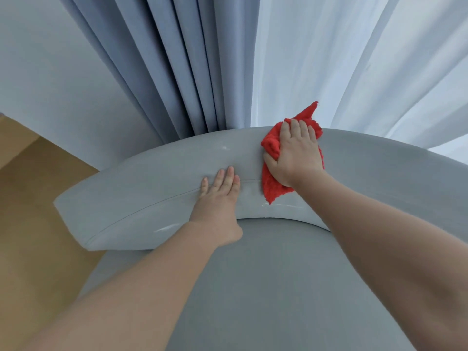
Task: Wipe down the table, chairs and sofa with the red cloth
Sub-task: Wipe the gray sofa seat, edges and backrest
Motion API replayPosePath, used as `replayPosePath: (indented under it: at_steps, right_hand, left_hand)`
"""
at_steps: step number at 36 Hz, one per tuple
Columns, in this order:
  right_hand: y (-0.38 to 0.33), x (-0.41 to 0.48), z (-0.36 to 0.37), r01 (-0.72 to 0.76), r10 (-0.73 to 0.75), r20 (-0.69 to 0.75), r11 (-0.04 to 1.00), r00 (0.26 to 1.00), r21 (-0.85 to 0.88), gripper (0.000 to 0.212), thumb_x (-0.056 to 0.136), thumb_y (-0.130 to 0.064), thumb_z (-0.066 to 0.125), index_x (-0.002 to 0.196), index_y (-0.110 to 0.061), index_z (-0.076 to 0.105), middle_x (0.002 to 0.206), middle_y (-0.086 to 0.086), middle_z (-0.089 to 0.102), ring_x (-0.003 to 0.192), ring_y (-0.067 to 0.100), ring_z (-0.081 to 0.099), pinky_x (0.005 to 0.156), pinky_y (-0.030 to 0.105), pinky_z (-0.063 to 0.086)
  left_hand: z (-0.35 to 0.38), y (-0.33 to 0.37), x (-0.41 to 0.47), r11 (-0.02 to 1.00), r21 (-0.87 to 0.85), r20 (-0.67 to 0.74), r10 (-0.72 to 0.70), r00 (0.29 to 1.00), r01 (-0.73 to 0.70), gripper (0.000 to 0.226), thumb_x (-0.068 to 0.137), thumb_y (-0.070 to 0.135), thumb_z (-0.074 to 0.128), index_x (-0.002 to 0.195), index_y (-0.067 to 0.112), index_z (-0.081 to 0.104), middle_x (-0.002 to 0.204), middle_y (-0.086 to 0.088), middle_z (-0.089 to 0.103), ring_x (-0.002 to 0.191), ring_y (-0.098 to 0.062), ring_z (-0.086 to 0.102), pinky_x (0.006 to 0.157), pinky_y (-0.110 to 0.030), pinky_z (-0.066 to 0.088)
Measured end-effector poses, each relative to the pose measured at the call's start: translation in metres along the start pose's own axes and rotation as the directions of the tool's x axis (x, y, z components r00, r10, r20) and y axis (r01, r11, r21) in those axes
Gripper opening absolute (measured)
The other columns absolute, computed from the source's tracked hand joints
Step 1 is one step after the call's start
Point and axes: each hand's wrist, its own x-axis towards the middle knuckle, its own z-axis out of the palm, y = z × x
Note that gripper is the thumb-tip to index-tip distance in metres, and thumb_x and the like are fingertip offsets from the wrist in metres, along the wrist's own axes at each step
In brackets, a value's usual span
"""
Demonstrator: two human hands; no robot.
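Near: grey seat below us, both forearms reach over it. Left hand lies flat on curved backrest, fingers straight and together, holding nothing; we judge it steadies body and backrest for wiping. Just right, not touching it: right hand presses red cloth on backrest top, fingers nearly straight over it; thumb at bunched fold, pinch or not we cannot tell. Cloth spread under palm, so more surface gets wiped. Far: blue curtain, white sheer curtain right; wooden floor left.
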Motion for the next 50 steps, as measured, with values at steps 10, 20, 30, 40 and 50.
replayPosePath:
  at_steps: [10,20,30,40,50]
  right_hand:
    - [0.002,-0.001,-0.004,0.0,0.0,-0.019,0.999,1.0,-0.032,0.088,0.081,-0.06,0.021,0.146,-0.001,0.024,0.151,0.02,0.026,0.141,0.036,0.019,0.118,0.048,0.012]
    - [-0.002,-0.002,-0.006,-0.025,0.025,-0.015,0.999,1.0,-0.025,0.092,0.078,-0.062,0.017,0.146,-0.001,0.026,0.15,0.02,0.028,0.14,0.036,0.02,0.118,0.047,0.012]
    - [-0.004,-0.002,-0.006,-0.067,0.067,-0.011,0.998,0.998,-0.011,0.093,0.077,-0.061,0.016,0.146,0.0,0.026,0.151,0.021,0.027,0.141,0.037,0.018,0.118,0.047,0.011]
    - [-0.024,0.004,-0.003,-0.071,0.071,-0.014,0.997,0.997,0.007,0.089,0.079,-0.058,0.019,0.146,0.001,0.024,0.152,0.023,0.025,0.141,0.039,0.017,0.118,0.048,0.009]
    - [-0.122,0.017,-0.004,0.19,-0.19,-0.017,0.981,0.982,-0.039,0.083,0.077,-0.057,0.026,0.133,0.001,0.041,0.134,0.02,0.044,0.124,0.038,0.036,0.11,0.048,0.023]
  left_hand:
    - [-0.009,-0.057,-0.049,1.0,-0.003,-0.1,-0.009,0.995,0.009,0.089,0.083,0.021,0.046,0.149,0.02,-0.013,0.157,0.002,-0.02,0.143,-0.011,-0.017,0.114,-0.033,-0.012]
    - [-0.022,-0.117,-0.068,0.971,-0.03,0.137,-0.232,0.963,0.238,0.091,0.082,0.031,0.049,0.149,0.023,-0.012,0.155,0.009,-0.023,0.144,-0.012,-0.013,0.116,-0.043,0.004]
    - [-0.024,-0.123,-0.067,0.977,-0.024,0.178,-0.202,0.963,0.21,0.095,0.074,0.025,0.045,0.148,0.028,-0.015,0.153,0.014,-0.026,0.143,-0.007,-0.014,0.116,-0.039,0.007]
    - [-0.031,-0.129,-0.064,0.986,0.04,0.194,-0.165,0.967,0.16,0.092,0.075,0.026,0.043,0.148,0.032,-0.014,0.153,0.017,-0.025,0.143,-0.004,-0.009,0.108,-0.034,0.025]
    - [-0.032,-0.127,-0.066,0.987,0.055,0.189,-0.159,0.969,0.151,0.093,0.076,0.027,0.044,0.148,0.032,-0.014,0.153,0.016,-0.024,0.143,-0.004,-0.009,0.106,-0.033,0.027]
